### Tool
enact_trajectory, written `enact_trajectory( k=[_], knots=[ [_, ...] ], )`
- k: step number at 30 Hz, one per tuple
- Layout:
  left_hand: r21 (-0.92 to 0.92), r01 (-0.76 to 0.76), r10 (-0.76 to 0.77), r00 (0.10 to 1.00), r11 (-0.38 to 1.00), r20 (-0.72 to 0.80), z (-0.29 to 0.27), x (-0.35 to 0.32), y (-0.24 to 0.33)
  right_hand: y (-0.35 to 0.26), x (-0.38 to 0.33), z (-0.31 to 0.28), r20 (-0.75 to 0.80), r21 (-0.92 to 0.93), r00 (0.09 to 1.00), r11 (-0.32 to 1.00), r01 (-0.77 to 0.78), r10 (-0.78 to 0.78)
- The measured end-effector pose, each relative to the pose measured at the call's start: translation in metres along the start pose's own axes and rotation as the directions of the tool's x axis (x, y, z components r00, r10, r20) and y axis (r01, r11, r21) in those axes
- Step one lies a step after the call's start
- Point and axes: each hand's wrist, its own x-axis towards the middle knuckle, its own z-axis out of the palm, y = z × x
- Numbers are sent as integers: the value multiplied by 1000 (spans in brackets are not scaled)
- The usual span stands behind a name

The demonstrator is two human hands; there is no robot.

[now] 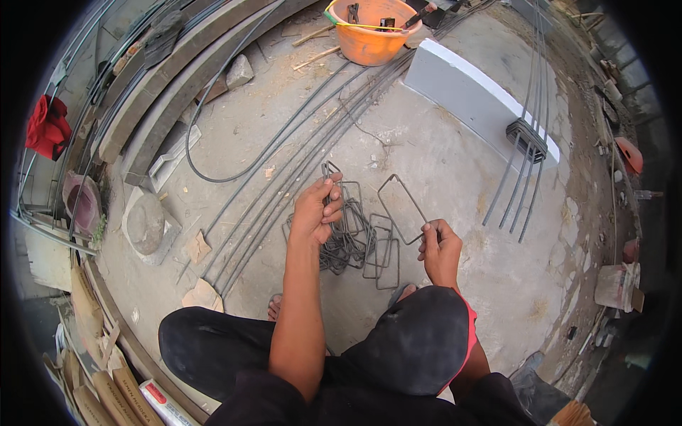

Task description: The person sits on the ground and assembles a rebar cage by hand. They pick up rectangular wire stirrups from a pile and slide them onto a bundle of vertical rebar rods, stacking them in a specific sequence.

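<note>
In front of my knees, my right hand (442, 253) pinches one corner of a rectangular wire stirrup (410, 192), which stands up and to the left from my fingers. My left hand (314, 210) is closed around several similar wire stirrups (328, 168); their lower parts are hidden behind the hand and wrist. On the ground between my hands lies a tangled pile of bent stirrups (344, 250). Several long steel bars (284, 190) run diagonally past my left hand.
An orange basin (373, 39) with tools stands at the far side. To the right, a white-topped block (479, 92) supports bars threaded through a bundle of stirrups (526, 139). Curved concrete beams (185, 78), a stone (145, 224) and a red cloth (48, 128) are at left.
</note>
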Motion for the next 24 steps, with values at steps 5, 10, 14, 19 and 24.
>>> enact_trajectory(
  k=[5, 10, 14, 19, 24],
  knots=[
    [-113, 19, -4, 992, 993, 129, 3, 1, -2, 16, 20, 20, 293, 719, 948, 625, -304, 124],
    [-87, 31, -17, 987, 996, 158, 0, 6, -9, 26, 22, 46, 504, 688, 848, 517, -510, 166],
    [47, 34, -27, 988, 998, -153, 31, -4, -16, 43, 27, 75, 569, 632, 794, 503, -590, 215],
    [186, 27, 18, 972, 982, -235, 22, -1, -31, 70, 30, 101, 570, 571, 783, 564, -596, 249],
    [339, 63, 33, 962, 939, -270, 34, -3, -41, 80, 15, 88, 549, 548, 786, 587, -596, 286]
  ],
)
